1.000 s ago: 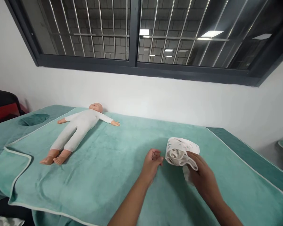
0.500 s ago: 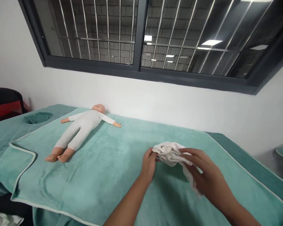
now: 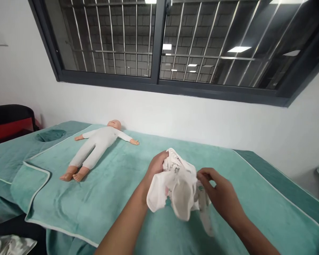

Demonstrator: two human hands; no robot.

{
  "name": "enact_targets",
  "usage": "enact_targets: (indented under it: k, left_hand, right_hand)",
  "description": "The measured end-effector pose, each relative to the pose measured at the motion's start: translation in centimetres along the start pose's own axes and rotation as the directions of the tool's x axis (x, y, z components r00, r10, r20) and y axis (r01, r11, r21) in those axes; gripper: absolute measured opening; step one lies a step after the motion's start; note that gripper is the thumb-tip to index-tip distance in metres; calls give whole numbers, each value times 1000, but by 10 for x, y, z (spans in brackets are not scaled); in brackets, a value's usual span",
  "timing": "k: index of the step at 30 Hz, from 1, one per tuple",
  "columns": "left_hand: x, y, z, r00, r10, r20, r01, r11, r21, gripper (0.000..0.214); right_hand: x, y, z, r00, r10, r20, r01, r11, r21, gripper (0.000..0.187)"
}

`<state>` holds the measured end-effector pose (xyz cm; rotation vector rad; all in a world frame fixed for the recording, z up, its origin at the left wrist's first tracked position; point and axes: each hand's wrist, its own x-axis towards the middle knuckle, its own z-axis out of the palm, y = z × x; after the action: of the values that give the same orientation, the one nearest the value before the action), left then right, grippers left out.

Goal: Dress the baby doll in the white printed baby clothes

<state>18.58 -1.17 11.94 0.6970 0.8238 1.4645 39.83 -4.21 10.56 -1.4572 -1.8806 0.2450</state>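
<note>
A crumpled white baby garment (image 3: 177, 186) with a faint print hangs in the air above the green towel (image 3: 111, 198). My left hand (image 3: 155, 166) grips its upper left part with the fingers closed. My right hand (image 3: 219, 193) pinches its right side. A baby doll (image 3: 95, 145) in a white suit lies on its back at the far left of the towel, well apart from both hands.
The towel covers a teal massage bed (image 3: 279, 177) with a face hole (image 3: 50, 135) at the left end. A white wall and barred window (image 3: 159, 42) stand behind. A black and red chair (image 3: 7, 122) is at far left. Patterned cloth (image 3: 7, 245) lies bottom left.
Both hands have lifted the garment off the towel and drawn it nearer. The left hand, empty a second ago, now grips it. The garment has begun to spread open.
</note>
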Motion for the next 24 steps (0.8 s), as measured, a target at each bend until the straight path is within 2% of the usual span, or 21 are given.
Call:
enact_targets:
  k: [2, 3, 5, 6, 8, 10, 12, 14, 16, 20, 24]
  left_hand:
    - [4, 5, -4, 1000, -8, -4, 8, 1000, -3, 31]
    - [6, 5, -5, 1000, -9, -11, 9, 1000, -6, 32]
    - [7, 0, -7, 1000, -9, -29, 9, 1000, -14, 35]
    - [6, -3, -6, 1000, -11, -27, 10, 1000, -21, 36]
    - [2, -8, -4, 1000, -19, -4, 18, 999, -51, 37]
    - [-3, -10, -2, 999, -2, 38, 5, 996, -93, 36]
    - [-8, -5, -1, 996, 50, 72, -40, 991, -130, 34]
    - [-13, 7, -3, 991, 112, 68, -104, 988, -112, 33]
    - [-18, 22, -5, 986, 156, 53, -155, 988, -22, 34]
    - [-29, 51, -10, 972, 236, 16, -235, 955, 183, 38]
    - [-33, 73, -20, 928, 336, -160, -282, 916, 286, 37]
  right_hand:
    - [1, -1, -7, 992, 6, -127, -14, 998, -63, 18]
    - [-1, -3, -7, 983, -30, -181, 14, 996, -90, 18]
    - [-14, -9, 2, 964, -182, -196, 160, 979, -123, 19]
    - [-22, -14, 10, 947, -283, -150, 264, 955, -132, 23]
    - [-40, -24, 33, 879, -477, 15, 474, 870, -140, 45]
    - [-53, -30, 57, 812, -574, 112, 584, 791, -181, 57]
    - [-59, -26, 76, 820, -557, 128, 571, 788, -231, 54]
    - [-60, -14, 89, 870, -478, 124, 492, 821, -288, 45]
    - [-58, 1, 94, 905, -400, 148, 426, 837, -343, 35]
    - [-51, 22, 91, 905, -338, 258, 416, 828, -375, 31]
    - [-40, 33, 68, 907, -297, 298, 400, 829, -391, 28]
